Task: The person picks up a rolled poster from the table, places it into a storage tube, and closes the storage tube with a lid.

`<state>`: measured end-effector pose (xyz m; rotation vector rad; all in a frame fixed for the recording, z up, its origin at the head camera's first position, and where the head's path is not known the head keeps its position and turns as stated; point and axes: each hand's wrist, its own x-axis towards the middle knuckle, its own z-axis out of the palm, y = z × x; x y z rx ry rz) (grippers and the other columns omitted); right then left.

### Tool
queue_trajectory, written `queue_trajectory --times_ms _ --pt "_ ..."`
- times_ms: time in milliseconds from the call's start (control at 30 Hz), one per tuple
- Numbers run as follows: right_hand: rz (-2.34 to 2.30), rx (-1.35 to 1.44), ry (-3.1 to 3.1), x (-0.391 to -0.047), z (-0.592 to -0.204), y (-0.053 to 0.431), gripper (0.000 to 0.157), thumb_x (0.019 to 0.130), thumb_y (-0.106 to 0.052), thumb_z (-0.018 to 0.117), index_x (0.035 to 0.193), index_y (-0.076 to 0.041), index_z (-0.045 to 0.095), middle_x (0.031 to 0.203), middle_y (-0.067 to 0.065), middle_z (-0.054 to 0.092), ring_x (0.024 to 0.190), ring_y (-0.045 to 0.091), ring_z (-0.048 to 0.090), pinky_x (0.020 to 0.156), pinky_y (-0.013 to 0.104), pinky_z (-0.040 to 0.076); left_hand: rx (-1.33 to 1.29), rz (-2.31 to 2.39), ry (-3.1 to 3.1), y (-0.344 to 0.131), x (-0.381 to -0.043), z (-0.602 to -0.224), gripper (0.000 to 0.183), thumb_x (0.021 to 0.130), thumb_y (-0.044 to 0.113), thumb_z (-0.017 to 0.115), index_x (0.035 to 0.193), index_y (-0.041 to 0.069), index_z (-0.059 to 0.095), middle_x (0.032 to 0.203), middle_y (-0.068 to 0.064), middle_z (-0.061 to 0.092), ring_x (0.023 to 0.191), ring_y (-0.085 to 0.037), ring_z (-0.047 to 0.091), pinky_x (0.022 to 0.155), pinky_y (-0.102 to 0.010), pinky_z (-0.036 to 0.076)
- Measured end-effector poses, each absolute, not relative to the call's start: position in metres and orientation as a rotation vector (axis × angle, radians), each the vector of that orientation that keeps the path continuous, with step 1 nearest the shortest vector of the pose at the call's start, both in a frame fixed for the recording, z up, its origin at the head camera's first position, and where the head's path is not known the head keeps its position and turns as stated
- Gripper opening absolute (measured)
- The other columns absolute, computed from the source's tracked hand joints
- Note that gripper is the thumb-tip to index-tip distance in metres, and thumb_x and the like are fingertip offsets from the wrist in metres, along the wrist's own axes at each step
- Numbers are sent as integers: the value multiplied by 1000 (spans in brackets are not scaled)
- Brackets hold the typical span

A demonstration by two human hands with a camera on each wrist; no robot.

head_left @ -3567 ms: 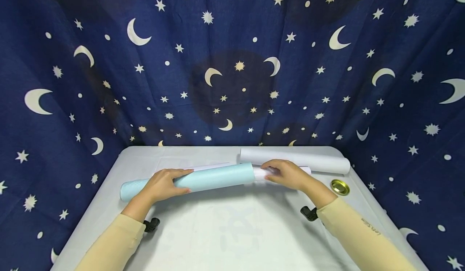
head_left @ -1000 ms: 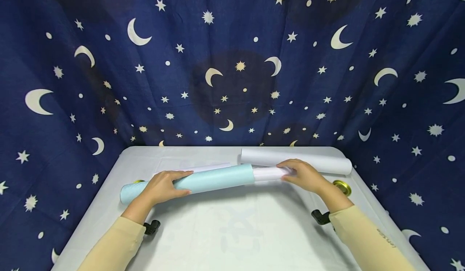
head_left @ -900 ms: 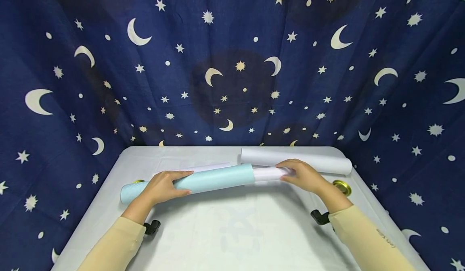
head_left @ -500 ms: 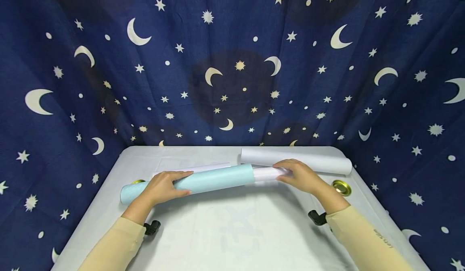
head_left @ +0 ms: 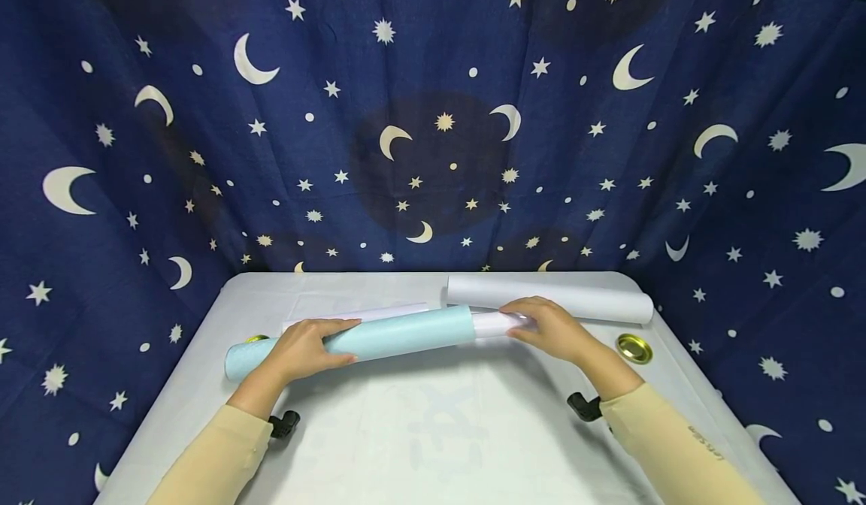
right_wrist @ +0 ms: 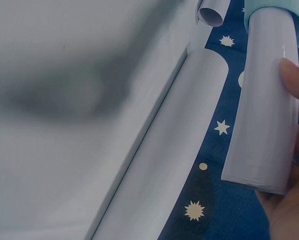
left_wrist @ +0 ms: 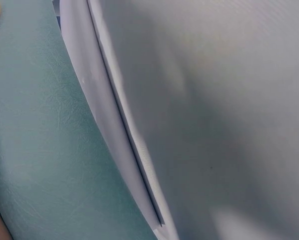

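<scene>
A pale blue tube (head_left: 406,334) is held slanted above the table, its right end slightly higher. My left hand (head_left: 307,349) grips it from above, thumb on the near side. From its right end sticks out a white paper roll (head_left: 489,325), which my right hand (head_left: 551,330) holds between thumb and fingers. In the right wrist view the white roll (right_wrist: 264,100) enters the tube's open blue rim (right_wrist: 273,5), and its free end shows beyond the thumb. In the left wrist view the blue tube (left_wrist: 49,140) fills the left side.
Behind lies a larger white paper roll (head_left: 548,299) at the table's back right. Another thin white roll (head_left: 386,312) lies behind the tube. A gold round lid (head_left: 634,348) lies at the right; a second gold piece (head_left: 257,338) peeks out behind the tube's left end.
My right hand first moved right along the white roll, then came back left toward the tube's rim over the last second. The left hand and the blue tube have stayed almost still.
</scene>
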<state>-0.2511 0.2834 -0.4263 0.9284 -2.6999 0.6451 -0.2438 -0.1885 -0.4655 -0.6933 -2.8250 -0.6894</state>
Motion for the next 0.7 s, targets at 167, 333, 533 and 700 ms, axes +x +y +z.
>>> queue_trajectory --times_ms 167,333,533,700 --pt "643 944 -2682 -250 -426 280 42 83 -17 83 122 -9 71 122 7 70 113 31 63 97 50 49 -704 -685 -2814 -188 -244 -466 68 72 63 81 134 40 64 130 9 66 117 -23 64 93 -49 51" --pt "632 955 -2664 -249 -426 277 42 83 -17 83 122 -9 71 122 8 70 113 31 63 96 51 49 -700 -685 -2808 -188 -243 -466 68 72 64 81 133 40 65 130 10 66 117 -23 64 93 -49 51" --pt "649 946 -2684 -249 -426 275 40 85 -20 82 122 -10 71 123 6 69 116 29 62 99 49 48 -709 -684 -2798 -188 -243 -466 67 72 64 80 133 39 65 130 10 66 117 -23 64 93 -49 51" --pt "654 953 -2686 -249 -426 272 39 85 -20 81 122 -11 71 123 5 69 115 28 62 99 50 48 -713 -682 -2793 -187 -243 -467 67 72 61 82 133 39 65 130 9 66 116 -23 64 92 -49 51"
